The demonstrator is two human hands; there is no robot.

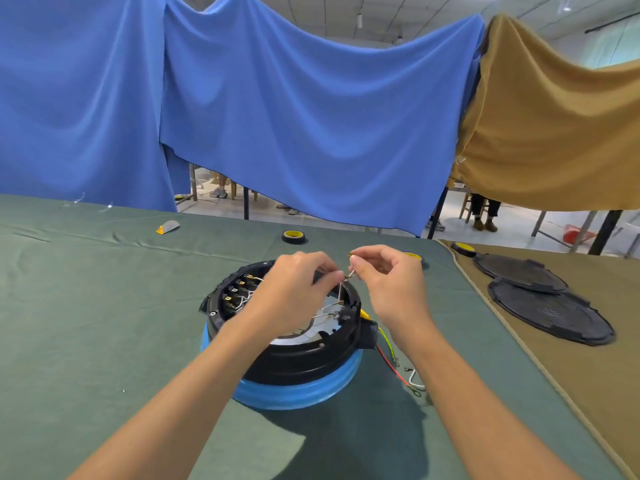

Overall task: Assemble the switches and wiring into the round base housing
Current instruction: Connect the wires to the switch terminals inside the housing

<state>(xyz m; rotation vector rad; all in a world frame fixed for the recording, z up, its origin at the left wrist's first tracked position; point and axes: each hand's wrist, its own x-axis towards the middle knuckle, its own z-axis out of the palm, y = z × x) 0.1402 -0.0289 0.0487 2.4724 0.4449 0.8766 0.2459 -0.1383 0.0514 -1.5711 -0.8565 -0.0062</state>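
Two bare forearms reach in from the near edge toward a round black housing (301,355), set on a blue ring (298,393) in the middle of a table (104,306) covered in green cloth. Above its open top the left hand (294,292) and right hand (391,282) are close together, fingertips almost meeting. The left pinches a thin white wire (340,292) that runs down into the housing, and the right pinches a brass terminal (351,255) between thumb and forefinger. Whether the two ends are joined cannot be told. Switches (239,289) line the inner rim at ten o'clock. Loose red, green and white leads (391,365) trail onto the cloth at four o'clock. A tape roll (293,236) lies at twelve o'clock, and two black covers (550,313) overlap at three o'clock on a tan cloth (588,393).
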